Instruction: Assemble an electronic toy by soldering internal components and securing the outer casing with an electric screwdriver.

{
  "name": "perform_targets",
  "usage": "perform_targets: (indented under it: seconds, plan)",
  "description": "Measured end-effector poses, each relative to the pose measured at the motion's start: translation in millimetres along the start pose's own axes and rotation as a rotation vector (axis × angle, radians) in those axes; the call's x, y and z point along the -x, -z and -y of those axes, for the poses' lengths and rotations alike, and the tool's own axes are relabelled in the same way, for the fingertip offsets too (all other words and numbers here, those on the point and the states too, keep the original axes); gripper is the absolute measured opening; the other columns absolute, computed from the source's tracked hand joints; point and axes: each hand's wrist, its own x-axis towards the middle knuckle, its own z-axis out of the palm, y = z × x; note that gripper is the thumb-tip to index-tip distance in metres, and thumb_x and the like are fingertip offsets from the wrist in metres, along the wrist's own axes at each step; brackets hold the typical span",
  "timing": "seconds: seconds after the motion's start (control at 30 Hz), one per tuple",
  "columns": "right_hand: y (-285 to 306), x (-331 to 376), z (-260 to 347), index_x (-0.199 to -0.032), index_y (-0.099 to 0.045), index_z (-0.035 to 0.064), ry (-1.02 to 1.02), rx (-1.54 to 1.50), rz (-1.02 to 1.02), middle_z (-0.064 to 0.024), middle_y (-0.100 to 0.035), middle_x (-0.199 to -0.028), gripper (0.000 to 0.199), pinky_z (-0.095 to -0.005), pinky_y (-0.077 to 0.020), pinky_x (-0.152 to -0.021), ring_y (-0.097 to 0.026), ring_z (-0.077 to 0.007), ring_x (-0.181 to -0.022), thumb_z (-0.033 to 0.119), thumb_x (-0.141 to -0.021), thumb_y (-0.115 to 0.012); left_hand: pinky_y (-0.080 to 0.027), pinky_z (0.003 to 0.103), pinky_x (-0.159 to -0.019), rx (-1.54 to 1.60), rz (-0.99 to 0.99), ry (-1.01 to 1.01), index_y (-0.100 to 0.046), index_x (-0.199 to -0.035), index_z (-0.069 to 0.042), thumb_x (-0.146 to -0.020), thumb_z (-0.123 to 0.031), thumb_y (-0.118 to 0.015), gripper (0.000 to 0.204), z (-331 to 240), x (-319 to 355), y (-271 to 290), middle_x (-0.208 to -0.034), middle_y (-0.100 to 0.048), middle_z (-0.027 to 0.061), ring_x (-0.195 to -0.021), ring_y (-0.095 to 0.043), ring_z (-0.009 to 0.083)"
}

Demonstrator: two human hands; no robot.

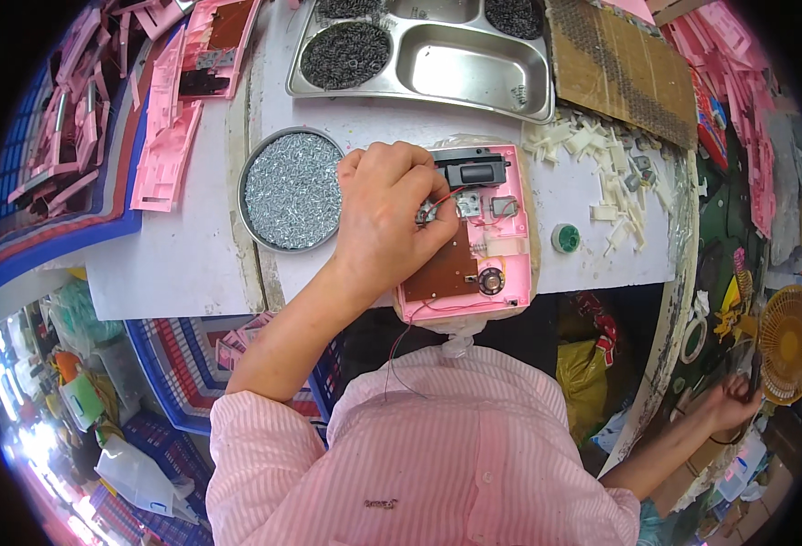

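Observation:
My left hand reaches over a pink plastic casing, fingertips pinched together at its upper left part. What they hold, if anything, is hidden, though a red wire runs out beside them. Inside the casing sit a black plastic part, a brown board and a round black-and-metal part. Thin wires trail from the near edge onto my shirt. Far to the right, my right hand is closed around something dark beside a yellow fan; its kind cannot be made out.
Left of the casing stands a round dish of small silvery screws. Behind is a metal compartment tray with dark springs. White plastic pieces, a small green-topped container and cardboard lie right. Pink shells lie left.

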Motion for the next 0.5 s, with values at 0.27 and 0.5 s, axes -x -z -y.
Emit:
perform_targets:
  seconds: [0.27,0.5]
  plan:
    - [-200.7,173.8,-50.6,-0.100,-0.064,-0.0006,0.235,0.203,0.763,-0.0071,-0.058,-0.076,0.023,-0.0253,-0.0355,-0.056,-0.047,-0.0108,-0.062,0.019,-0.090,-0.071,-0.034,0.042,-0.084,0.005,-0.021,-0.006,-0.063,-0.076,-0.014,-0.067,-0.012,-0.076,0.015,-0.9,-1.1,-4.4,-0.093,-0.060,0.0012,-0.089,-0.056,0.0231]
    - [-298.2,228.8,-55.6,-0.093,-0.066,0.0002,0.365,0.339,1.414,-0.0070,-0.060,-0.062,0.021,-0.0287,-0.0363,-0.045,-0.050,-0.0164,-0.048,0.001,-0.077,-0.080,-0.038,0.039,-0.083,-0.012,-0.022,-0.012,-0.064,-0.079,-0.011,-0.065,-0.008,-0.078,0.020,-2.1,-1.0,-0.8,-0.092,-0.061,0.0030,-0.087,-0.058,0.0242]
